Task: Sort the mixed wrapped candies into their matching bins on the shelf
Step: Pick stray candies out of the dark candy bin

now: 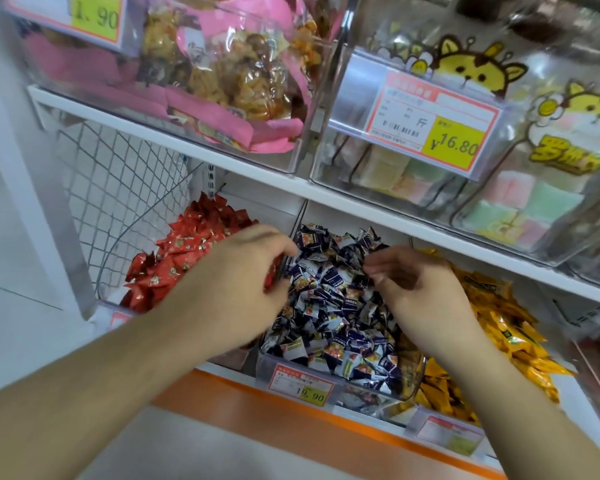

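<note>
1. Navy-and-white wrapped candies [333, 306] fill the clear middle bin [409, 382] at the centre of the frame, and both bare forearms reach up into it from the lower corners.
2. Left hand [236, 282], back of the hand up, sits on the divide between the red candies [187, 251] at centre left and the navy pile; fingers curled, a red wrapper peeking from under them.
3. Right hand [416, 282] hovers over the navy pile, wrist bent, fingertips drawn together in a narrow pinch; whether anything is caught there, can't tell.
4. Yellow candies [499, 323] lie in the next bin, right of centre.
5. Price tag [302, 384] on the middle bin's front reads 19.90.
</note>
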Tool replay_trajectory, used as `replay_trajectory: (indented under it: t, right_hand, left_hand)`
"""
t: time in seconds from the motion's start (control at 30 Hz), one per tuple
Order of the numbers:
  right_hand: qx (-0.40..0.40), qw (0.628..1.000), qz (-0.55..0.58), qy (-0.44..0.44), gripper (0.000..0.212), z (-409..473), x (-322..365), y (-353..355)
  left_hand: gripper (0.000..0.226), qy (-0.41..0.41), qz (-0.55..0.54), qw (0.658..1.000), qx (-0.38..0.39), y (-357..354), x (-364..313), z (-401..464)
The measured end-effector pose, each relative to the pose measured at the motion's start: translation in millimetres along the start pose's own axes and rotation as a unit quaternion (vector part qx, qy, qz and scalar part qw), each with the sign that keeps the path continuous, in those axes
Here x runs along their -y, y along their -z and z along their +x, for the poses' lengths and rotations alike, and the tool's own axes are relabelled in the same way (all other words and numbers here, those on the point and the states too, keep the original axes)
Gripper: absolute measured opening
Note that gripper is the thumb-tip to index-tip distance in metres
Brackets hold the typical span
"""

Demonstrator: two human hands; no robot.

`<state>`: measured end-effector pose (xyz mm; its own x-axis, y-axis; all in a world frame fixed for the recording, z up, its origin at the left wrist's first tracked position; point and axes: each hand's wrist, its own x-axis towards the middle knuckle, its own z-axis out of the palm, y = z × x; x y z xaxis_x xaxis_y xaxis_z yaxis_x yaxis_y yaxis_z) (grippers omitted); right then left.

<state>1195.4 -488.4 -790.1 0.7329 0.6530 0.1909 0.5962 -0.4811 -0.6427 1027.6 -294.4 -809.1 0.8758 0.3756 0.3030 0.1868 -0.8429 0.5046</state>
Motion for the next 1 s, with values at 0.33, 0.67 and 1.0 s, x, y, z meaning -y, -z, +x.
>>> replay_trajectory:
  t: [0.33, 0.67, 1.0]
  right_hand:
    - [0.083, 0.979, -0.184, -0.031, 0.045, -33, -12, 32]
    - [0.067, 0.991, -0.113, -0.040, 0.030, -53, -34, 33]
    - [0.090, 0.991, -0.093, -0.032, 0.023, -43, -45, 42]
  left_hand:
    - [0.044, -0.096, -0.025, 0.982, 0.161, -61, -67, -10]
    - [0.047, -0.013, -0.033, 0.962, 0.270, -97, -86, 14]
    - [0.029, 0.049, -0.016, 0.983, 0.177, -88, -73, 25]
